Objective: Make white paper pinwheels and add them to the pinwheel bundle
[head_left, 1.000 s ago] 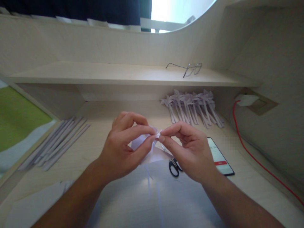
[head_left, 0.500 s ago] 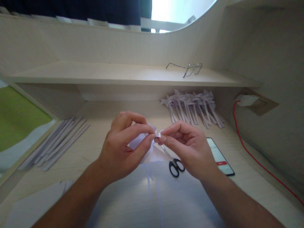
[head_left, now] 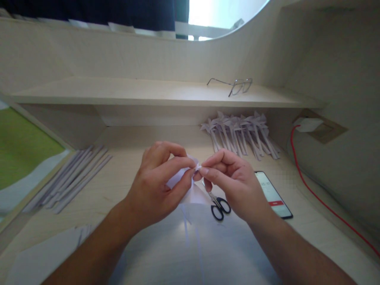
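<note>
Between my two hands, over the middle of the desk, is a small white piece of paper (head_left: 198, 168). My left hand (head_left: 162, 184) pinches it between thumb and forefinger. Opposite, the thumb and forefinger of my right hand (head_left: 233, 180) press on its other end, and the fingertips of both hands almost meet. Larger white paper (head_left: 178, 178) shows behind my left fingers, mostly hidden; I cannot tell if it joins the small piece. Just below my right hand lie black-handled scissors (head_left: 219, 206), blades partly covered by the fingers.
Several rolled paper sticks (head_left: 71, 174) lie at the left. Paper pinwheels (head_left: 240, 130) on sticks are bunched at the back right. A phone (head_left: 274, 196) rests beside my right wrist. Paper sheets (head_left: 44, 253) lie front left; eyeglasses (head_left: 239, 86) sit on the shelf (head_left: 133, 89). A red cable (head_left: 320, 198) runs down the right.
My fingertips have drawn slightly closer together, and the small paper between them looks more tightly squeezed or twisted. My left hand has shifted a little to the right.
</note>
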A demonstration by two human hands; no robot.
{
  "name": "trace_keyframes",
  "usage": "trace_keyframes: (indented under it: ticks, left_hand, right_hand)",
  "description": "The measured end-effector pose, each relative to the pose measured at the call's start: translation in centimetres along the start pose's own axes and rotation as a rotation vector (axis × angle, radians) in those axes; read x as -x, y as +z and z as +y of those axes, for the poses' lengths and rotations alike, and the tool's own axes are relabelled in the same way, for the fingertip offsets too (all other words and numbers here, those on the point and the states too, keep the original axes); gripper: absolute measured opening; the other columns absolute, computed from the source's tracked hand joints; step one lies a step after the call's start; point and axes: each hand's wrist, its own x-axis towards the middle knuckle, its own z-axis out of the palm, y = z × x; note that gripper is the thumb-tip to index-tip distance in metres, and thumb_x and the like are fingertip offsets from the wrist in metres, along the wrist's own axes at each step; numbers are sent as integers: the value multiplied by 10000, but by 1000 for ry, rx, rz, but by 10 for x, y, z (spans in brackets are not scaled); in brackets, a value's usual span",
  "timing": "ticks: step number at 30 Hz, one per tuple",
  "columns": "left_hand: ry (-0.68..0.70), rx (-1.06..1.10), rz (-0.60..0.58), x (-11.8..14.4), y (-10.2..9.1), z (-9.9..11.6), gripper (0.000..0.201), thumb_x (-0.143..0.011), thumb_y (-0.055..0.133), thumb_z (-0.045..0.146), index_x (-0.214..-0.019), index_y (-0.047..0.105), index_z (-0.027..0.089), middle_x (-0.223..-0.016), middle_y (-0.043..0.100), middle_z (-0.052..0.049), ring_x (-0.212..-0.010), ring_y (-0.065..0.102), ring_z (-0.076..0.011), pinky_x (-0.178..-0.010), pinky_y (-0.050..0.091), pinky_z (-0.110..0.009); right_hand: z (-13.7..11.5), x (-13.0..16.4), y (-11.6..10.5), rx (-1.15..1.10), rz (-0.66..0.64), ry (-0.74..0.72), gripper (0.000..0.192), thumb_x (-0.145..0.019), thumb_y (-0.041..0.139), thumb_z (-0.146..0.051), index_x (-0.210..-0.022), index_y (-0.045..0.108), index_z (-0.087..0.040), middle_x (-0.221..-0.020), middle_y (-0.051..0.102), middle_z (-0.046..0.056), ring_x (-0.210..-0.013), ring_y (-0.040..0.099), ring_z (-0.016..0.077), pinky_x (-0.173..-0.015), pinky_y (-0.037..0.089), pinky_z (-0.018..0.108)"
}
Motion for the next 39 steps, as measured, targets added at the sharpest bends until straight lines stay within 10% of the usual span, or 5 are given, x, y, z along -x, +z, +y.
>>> trace_keyframes:
  ticks: [18, 39]
  left_hand:
    - [40, 1, -45, 1, -2, -2, 165, -902, 679, 123, -1035, 728, 207, -1026, 651, -80, -971, 620, -235, -804, 502, -404]
    - [-23, 61, -17, 0, 1, -1, 171, -917, 652, 120, -1051, 730, 193, -1029, 629, -69, -969, 635, -213, -836, 516, -399]
  right_hand:
    - [0, -3, -1, -83, -129, 70, 249, -850, 802, -308, -825, 579, -199, -659, 731, -25, -515, 622, 94, -529, 513, 217]
    - [0, 7, -1, 460, 60, -231, 102, -929, 751, -295, -881, 717, -212, -793, 718, -5, -701, 650, 130, -629, 513, 256]
